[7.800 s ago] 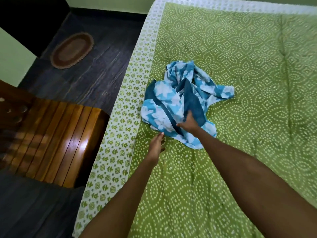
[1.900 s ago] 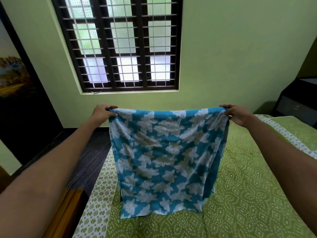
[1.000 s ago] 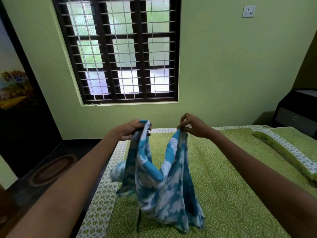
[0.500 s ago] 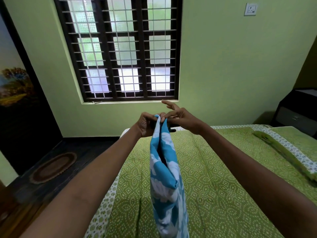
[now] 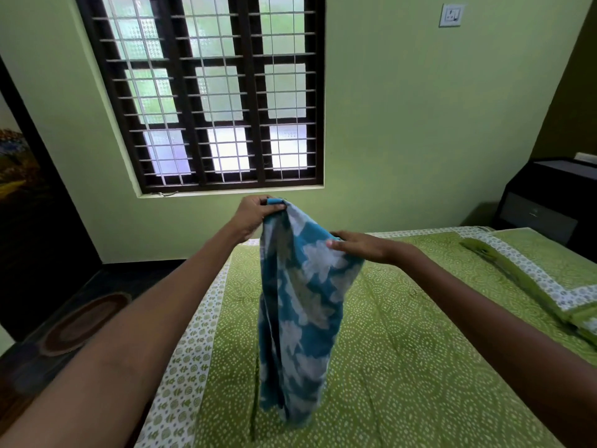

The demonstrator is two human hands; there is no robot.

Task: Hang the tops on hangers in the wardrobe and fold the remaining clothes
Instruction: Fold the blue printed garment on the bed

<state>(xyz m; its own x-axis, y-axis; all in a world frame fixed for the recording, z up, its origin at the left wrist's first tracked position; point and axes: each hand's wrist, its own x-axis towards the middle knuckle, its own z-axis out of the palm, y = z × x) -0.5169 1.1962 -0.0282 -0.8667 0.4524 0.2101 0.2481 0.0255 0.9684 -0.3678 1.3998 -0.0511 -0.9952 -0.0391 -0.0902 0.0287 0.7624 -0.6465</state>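
Garment [image 5: 300, 305]: teal-blue cloth printed with large white, leaf-like flowers. Bedspread [image 5: 420, 350]: olive green, covered in white dotted rings and diamonds; border [image 5: 184, 360] white with small green motifs. Wall [image 5: 403, 124]: pale green. Window frame [image 5: 255, 92]: dark brown, with a white grille. Floor mat [image 5: 85, 321]: brown oval. Cabinet [image 5: 549, 202]: black.
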